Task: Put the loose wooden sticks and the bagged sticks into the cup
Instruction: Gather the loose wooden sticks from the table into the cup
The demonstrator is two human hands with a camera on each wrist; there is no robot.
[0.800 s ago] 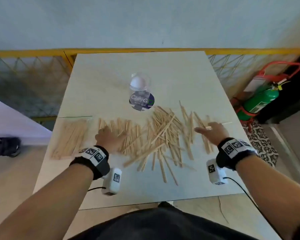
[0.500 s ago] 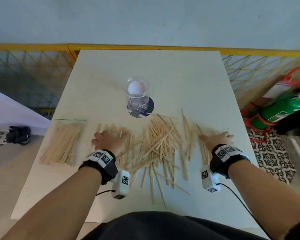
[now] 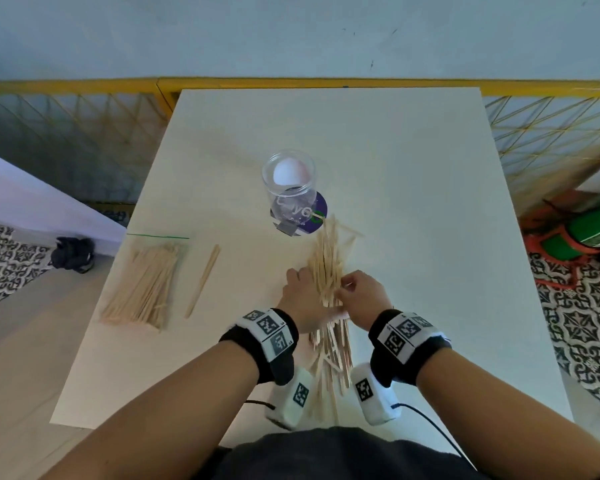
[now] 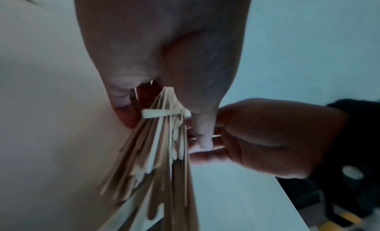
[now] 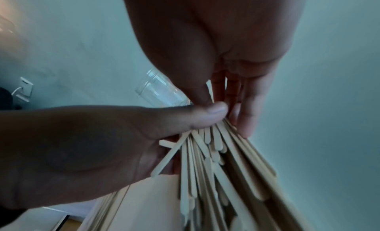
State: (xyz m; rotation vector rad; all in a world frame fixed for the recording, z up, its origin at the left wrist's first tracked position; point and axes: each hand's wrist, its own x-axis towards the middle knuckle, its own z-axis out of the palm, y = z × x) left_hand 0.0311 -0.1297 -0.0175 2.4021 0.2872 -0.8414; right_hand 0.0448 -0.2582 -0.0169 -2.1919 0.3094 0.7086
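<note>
Wooden sticks [image 3: 327, 271], nearly the whole loose lot, sat bunched between both hands, the left hand [image 3: 300, 299] wrapping them with its thumb, the right hand [image 3: 362, 296] pinching from the other side. Ends fanned out ragged past the grip at both sides. Beyond the fingertips stood the clear cup [image 3: 289, 181]. One stray stick [image 3: 203, 280] and the bagged sticks [image 3: 144, 285] lay away to the left of the grip. Risk: crossed sticks could snag on the rim, tip the cup, or slip free.
</note>
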